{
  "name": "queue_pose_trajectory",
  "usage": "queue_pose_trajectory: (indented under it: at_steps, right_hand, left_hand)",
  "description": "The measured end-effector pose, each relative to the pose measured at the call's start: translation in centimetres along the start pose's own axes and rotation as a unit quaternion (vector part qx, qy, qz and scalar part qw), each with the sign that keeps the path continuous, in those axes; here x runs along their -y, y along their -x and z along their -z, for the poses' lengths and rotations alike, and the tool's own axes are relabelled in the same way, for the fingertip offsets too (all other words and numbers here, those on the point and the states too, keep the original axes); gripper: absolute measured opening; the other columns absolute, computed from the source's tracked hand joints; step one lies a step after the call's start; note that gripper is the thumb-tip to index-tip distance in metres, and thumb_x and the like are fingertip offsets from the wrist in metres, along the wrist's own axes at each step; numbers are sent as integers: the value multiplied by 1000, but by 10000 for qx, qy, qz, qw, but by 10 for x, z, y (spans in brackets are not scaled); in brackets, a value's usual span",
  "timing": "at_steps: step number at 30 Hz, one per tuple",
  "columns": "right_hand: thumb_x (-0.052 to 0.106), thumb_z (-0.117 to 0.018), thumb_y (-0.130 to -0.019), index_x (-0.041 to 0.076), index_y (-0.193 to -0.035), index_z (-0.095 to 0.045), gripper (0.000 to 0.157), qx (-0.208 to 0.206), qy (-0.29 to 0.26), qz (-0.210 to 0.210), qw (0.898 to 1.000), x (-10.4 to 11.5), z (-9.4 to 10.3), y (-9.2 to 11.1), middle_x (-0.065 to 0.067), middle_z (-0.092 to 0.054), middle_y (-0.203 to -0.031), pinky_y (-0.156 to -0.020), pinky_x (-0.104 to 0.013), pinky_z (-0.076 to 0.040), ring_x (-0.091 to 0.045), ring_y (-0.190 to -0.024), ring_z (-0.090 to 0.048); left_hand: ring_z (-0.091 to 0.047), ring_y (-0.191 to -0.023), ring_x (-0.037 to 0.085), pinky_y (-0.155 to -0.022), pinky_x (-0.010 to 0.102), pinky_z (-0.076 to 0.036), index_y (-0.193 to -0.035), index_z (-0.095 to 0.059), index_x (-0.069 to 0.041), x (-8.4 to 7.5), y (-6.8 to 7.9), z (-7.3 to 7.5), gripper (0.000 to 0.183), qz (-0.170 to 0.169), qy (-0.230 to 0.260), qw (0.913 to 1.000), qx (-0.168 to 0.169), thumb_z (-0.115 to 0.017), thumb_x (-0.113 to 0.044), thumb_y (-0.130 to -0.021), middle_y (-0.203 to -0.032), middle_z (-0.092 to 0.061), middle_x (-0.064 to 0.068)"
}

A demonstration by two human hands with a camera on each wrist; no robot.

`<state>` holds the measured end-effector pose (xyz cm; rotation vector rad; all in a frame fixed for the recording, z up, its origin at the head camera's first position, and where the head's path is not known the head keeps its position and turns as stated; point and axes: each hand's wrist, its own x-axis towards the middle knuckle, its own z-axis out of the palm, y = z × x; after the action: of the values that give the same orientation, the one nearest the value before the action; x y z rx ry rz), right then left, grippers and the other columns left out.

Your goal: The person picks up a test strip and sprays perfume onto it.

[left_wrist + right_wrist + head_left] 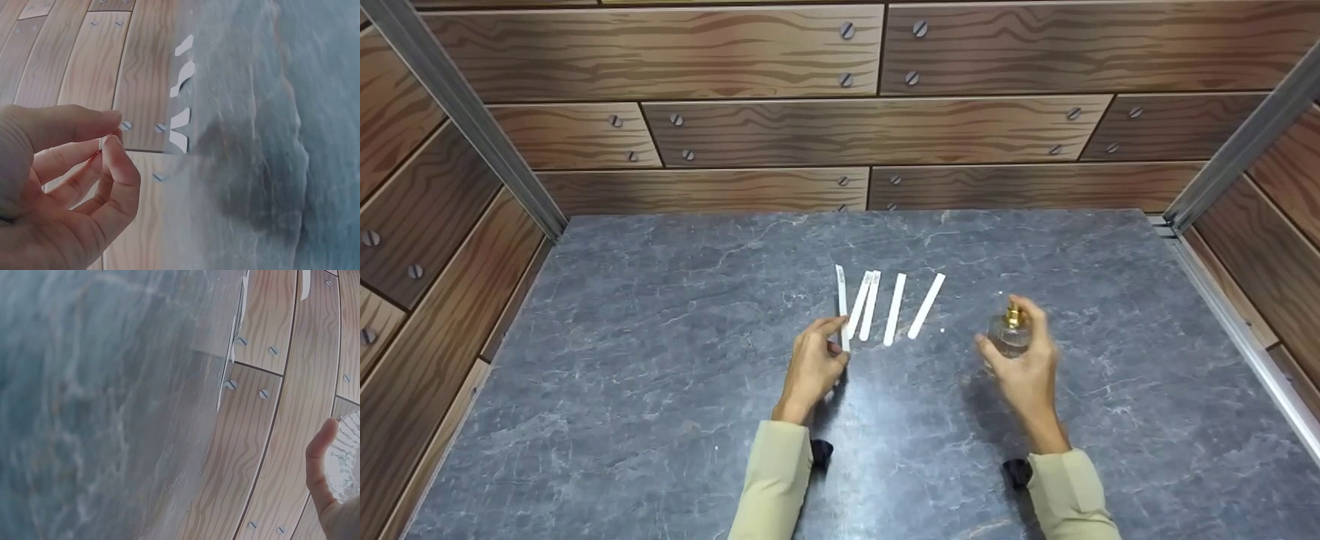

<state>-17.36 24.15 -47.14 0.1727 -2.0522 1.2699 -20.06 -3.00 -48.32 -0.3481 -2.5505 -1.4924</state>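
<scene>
In the head view my left hand (814,367) pinches a white paper test strip (841,292) between fingers and thumb, its far end pointing away from me. The left wrist view has this hand (73,180) with thumb and fingertips together. Over on the right, my right hand (1027,367) grips a clear glass perfume bottle (1009,339), the index finger on its gold spray top (1014,315). Ribbed glass of the bottle (342,461) shows at the edge of the right wrist view beside the thumb (320,461); most of that hand lies outside this view.
Several more white test strips (895,309) lie fanned out on the dark grey marbled table (675,360) between the hands. The two leftmost lie close together. Wood-patterned panels (765,52) and metal frame posts (472,112) enclose the table at the back and sides.
</scene>
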Motion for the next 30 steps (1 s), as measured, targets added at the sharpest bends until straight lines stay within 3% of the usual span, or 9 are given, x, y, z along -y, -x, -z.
queue_pose_trajectory:
  at_steps: [11,18,23,25,28,30]
  right_hand:
    - [-16,-81,-70,-4,-130,-55,67,-93,56,29,9999,-1,0,-2,-27,-64,-109,-71,-11,-49,-1,-90,-57]
    - [-16,-82,-71,-4,-131,-54,67,-8,-44,51,10000,0,-1,-4,-25,-64,-108,-67,-11,-50,-2,-87,-58]
    - [-15,-75,-81,-5,-136,-48,63,442,-325,-217,9983,-1,1,0,-28,-61,-104,-56,-16,-54,-3,-75,-61]
    - [-14,-68,-87,-6,-139,-44,57,718,-447,-384,9957,-1,1,1,-27,-59,-105,-57,-19,-55,-4,-76,-61]
    - [-10,-58,-96,-6,-144,-38,53,1253,-628,-605,9883,-2,2,1,-25,-53,-115,-67,-25,-58,-13,-88,-61]
    - [-8,-56,-97,-7,-147,-35,54,1562,-651,-675,9833,-3,2,0,-26,-51,-123,-80,-34,-57,-22,-99,-59]
  left_hand:
    - [-70,-74,20,-61,27,-55,-116,-72,8,16,-15,0,38,608,-43,9978,-273,-66,16,-80,-105,-73,19]
    - [-73,-83,28,-76,38,-59,-107,-75,7,24,-25,1,26,704,-177,9963,-464,-67,11,-83,-95,-75,17]
    - [-71,-85,30,-79,43,-57,-103,-76,5,27,-26,1,20,761,-453,9946,-540,-67,8,-86,-90,-74,17]
    - [-70,-85,30,-78,44,-57,-102,-77,4,28,-25,2,21,785,-590,9938,-526,-66,9,-85,-88,-74,16]
    - [-69,-83,29,-78,44,-56,-104,-76,5,29,-25,4,25,900,-712,9924,-437,-63,11,-83,-85,-74,13]
    - [-67,-82,28,-79,43,-56,-106,-76,5,27,-26,7,28,987,-760,9917,-312,-62,10,-82,-84,-73,12]
